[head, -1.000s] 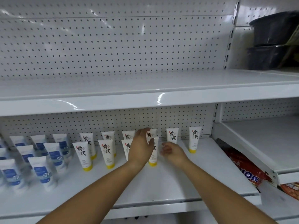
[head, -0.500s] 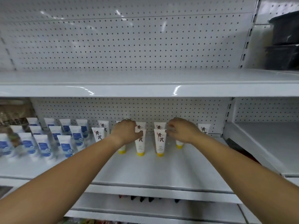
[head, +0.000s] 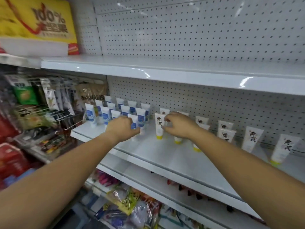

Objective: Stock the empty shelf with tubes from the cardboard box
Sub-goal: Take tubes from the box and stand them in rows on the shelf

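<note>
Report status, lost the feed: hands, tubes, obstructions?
Left hand grips blue-label tube. Right hand pinches yellow-cap tube. Both standing on shelf. Other tubes close beside.

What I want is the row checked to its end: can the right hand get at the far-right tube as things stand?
Probably yes, once freed. The right hand now pinches a tube further left; the far-right tube stands on the open shelf with nothing before it.
</note>
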